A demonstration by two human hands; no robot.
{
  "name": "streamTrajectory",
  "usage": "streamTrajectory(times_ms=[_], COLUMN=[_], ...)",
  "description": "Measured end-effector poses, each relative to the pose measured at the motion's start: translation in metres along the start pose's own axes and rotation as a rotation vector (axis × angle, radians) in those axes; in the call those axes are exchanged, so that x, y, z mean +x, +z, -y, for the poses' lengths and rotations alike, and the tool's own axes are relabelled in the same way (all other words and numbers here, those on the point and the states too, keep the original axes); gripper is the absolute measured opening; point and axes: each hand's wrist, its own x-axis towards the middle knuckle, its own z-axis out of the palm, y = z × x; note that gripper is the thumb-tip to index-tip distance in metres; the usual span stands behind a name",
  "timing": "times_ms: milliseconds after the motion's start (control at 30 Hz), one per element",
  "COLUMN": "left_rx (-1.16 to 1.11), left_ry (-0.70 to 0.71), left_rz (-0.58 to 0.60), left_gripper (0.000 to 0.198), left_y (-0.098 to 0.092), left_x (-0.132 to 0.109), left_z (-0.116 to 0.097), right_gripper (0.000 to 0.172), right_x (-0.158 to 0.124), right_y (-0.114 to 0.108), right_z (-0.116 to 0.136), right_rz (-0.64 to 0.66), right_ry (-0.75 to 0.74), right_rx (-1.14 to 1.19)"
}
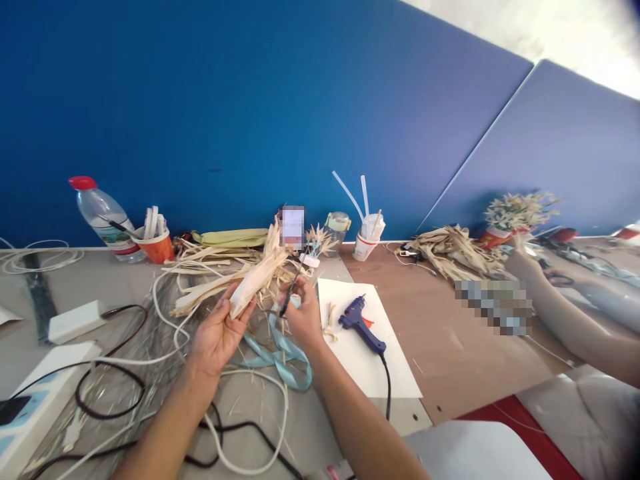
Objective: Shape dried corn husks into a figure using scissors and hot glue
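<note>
My left hand (217, 333) is closed around the lower end of a dried corn husk piece (257, 279) that points up and to the right. My right hand (303, 313) pinches a thin dark stick-like tool (294, 287), its tip up near the husk. A light blue ribbon (280, 353) lies looped on the table just below both hands. A blue hot glue gun (361, 323) rests on a white sheet of paper (380, 373) to the right of my right hand, its black cord running toward me.
A pile of husks (215, 267), a water bottle (103, 220), an orange cup (156, 245) and a white cup with sticks (367, 237) stand along the blue wall. Cables and a power strip (35, 400) lie at left. Another person's arm (565, 313) reaches in at right.
</note>
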Motion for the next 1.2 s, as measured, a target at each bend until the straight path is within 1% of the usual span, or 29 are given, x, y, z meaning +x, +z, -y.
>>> streamTrajectory(times_ms=[100,167,233,367,433,533,667,767,933,1100,1200], left_rx=[0.049,0.09,0.121,0.14,0.132,0.123,0.109,0.082,0.016,-0.05,-0.057], left_ry=[-0.013,-0.027,-0.05,-0.064,-0.055,-0.064,-0.057,-0.031,-0.031,0.007,0.043], left_rz=[0.01,0.025,0.026,0.016,0.015,0.022,0.024,0.019,0.027,0.091,0.055], left_gripper=[0.04,0.04,0.039,0.04,0.04,0.04,0.041,0.042,0.044,0.044,0.042], left_y=[0.0,0.0,0.001,0.004,0.005,0.005,0.001,-0.002,-0.003,-0.005,-0.007], left_x=[-0.001,-0.002,-0.003,-0.005,-0.006,-0.006,-0.002,0.001,0.002,0.004,0.007], left_z=[0.003,0.005,0.007,0.011,0.012,0.01,0.006,0.003,0.0,-0.005,-0.008], right_gripper=[0.034,0.035,0.034,0.033,0.033,0.033,0.032,0.03,0.03,0.033,0.032], right_x=[-0.007,-0.011,-0.013,-0.013,-0.014,-0.017,-0.018,-0.016,-0.015,-0.019,-0.021], right_y=[0.009,0.013,0.016,0.018,0.018,0.019,0.018,0.016,0.013,0.012,0.01], right_z=[0.006,0.006,0.004,-0.004,-0.007,-0.008,-0.005,-0.001,0.003,0.003,0.006], right_rz=[0.085,0.116,0.123,0.086,0.08,0.114,0.135,0.129,0.115,0.162,0.194], right_ry=[-0.034,-0.043,-0.06,-0.113,-0.14,-0.171,-0.135,-0.104,-0.086,-0.092,-0.102], right_rx=[0.064,0.045,-0.028,-0.176,-0.212,-0.235,-0.202,-0.173,-0.136,-0.132,-0.125])
